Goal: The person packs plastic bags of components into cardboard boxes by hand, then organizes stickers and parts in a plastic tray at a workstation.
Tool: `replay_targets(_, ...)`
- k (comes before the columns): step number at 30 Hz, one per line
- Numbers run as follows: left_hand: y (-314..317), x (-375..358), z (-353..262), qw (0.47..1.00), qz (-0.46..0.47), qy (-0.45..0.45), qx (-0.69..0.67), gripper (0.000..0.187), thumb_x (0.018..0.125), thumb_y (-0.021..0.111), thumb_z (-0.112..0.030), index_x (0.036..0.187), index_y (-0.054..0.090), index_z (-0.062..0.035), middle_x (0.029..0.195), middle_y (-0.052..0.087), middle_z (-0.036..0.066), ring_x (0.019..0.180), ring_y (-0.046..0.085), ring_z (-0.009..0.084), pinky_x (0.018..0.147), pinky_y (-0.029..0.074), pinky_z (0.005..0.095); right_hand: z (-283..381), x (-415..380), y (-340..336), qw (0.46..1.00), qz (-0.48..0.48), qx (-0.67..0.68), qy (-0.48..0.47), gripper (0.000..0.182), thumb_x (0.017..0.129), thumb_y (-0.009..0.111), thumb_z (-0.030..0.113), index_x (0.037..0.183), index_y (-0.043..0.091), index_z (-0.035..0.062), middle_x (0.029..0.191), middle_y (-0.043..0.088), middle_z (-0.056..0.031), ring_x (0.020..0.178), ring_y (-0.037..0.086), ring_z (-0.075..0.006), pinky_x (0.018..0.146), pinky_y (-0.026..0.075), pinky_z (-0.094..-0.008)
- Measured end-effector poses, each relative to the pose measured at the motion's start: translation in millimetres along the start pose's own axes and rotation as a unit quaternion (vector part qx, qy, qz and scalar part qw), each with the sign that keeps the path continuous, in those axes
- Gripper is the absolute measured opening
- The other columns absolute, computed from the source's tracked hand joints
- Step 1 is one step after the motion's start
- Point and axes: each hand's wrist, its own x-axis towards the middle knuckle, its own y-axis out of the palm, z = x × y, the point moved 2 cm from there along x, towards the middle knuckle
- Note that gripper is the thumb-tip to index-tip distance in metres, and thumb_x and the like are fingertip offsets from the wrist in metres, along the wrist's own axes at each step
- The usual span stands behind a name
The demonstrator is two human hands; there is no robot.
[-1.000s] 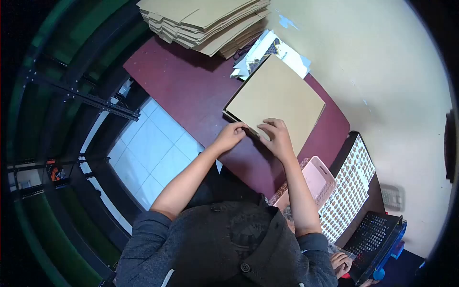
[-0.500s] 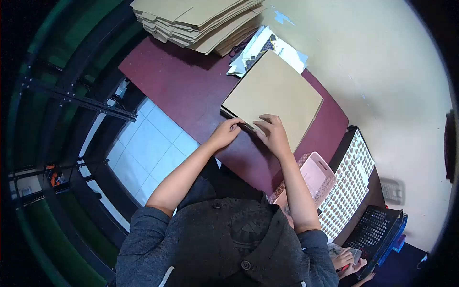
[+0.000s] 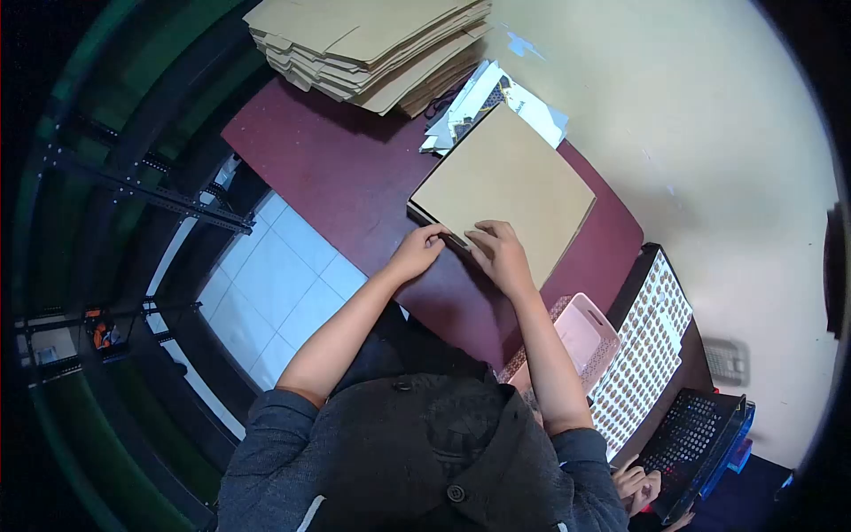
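A flat brown cardboard box (image 3: 510, 182) with a dark side lies on the maroon table (image 3: 328, 168). At its near edge, my left hand (image 3: 418, 252) is closed, with thumb and fingertips pinched on the dark side near the left corner. Just to the right, my right hand (image 3: 502, 255) bends over the same edge, its thumb and fingers closing on the rim. Whatever lies under the fingertips is too small to make out.
A tall stack of brown cardboard (image 3: 372, 44) stands at the back left, beside printed white sheets (image 3: 470, 102). Right of my right arm are a pink basket (image 3: 587, 337), a sheet of round stickers (image 3: 645, 355) and a black crate (image 3: 691, 434). Another person's hand (image 3: 636, 486) shows lower right.
Both my hands stay at the box's near edge, with only slight finger movement. The view has shifted slightly. At lower right, the other person's hands have moved and the clear bag there is out of sight.
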Motion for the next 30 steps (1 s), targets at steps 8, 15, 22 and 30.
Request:
replay_targets(8,-4,-1,-1,0.999,0.003,-0.036,0.024,0.025,0.080,0.052,-0.013,0.101,0.060,-0.0019,0.072,0.060,0.012,0.065,0.055,0.0168,0.062,0.044,0.0322,3,2,3,1.000,0.021,-0.017,-0.002,0.023,0.075,0.063,0.010,0.097,0.066,0.0058,0.102,0.058,-0.0129,0.099,0.053,-0.0289,0.084,0.045,-0.0359)
replay_targets(15,-10,-8,0,0.997,-0.010,-0.062,0.049,0.028,0.079,0.056,-0.016,0.105,0.061,-0.0054,0.072,0.059,0.013,0.063,0.055,0.0207,0.062,0.044,0.0325,5,5,12,0.997,0.039,-0.048,-0.040,0.023,0.075,0.061,0.009,0.097,0.064,0.0019,0.100,0.058,-0.0136,0.100,0.052,-0.0280,0.082,0.046,-0.0353)
replay_targets(22,-16,-10,6,0.985,0.026,0.009,0.169,0.040,0.073,0.056,-0.010,0.113,0.058,-0.0108,0.079,0.060,0.012,0.072,0.058,0.0302,0.065,0.046,0.0388,8,13,10,0.991,0.100,-0.066,-0.060,0.021,0.078,0.057,0.008,0.096,0.063,-0.0014,0.097,0.058,-0.0142,0.097,0.053,-0.0285,0.080,0.048,-0.0356)
replay_targets(30,-12,-10,14,0.985,0.007,0.044,0.165,0.039,0.074,0.054,-0.012,0.113,0.057,-0.0115,0.079,0.059,0.012,0.072,0.058,0.0294,0.064,0.046,0.0384,8,12,13,0.991,0.085,-0.075,-0.074,0.021,0.076,0.059,0.004,0.096,0.062,-0.0015,0.096,0.058,-0.0140,0.094,0.055,-0.0283,0.076,0.050,-0.0345)
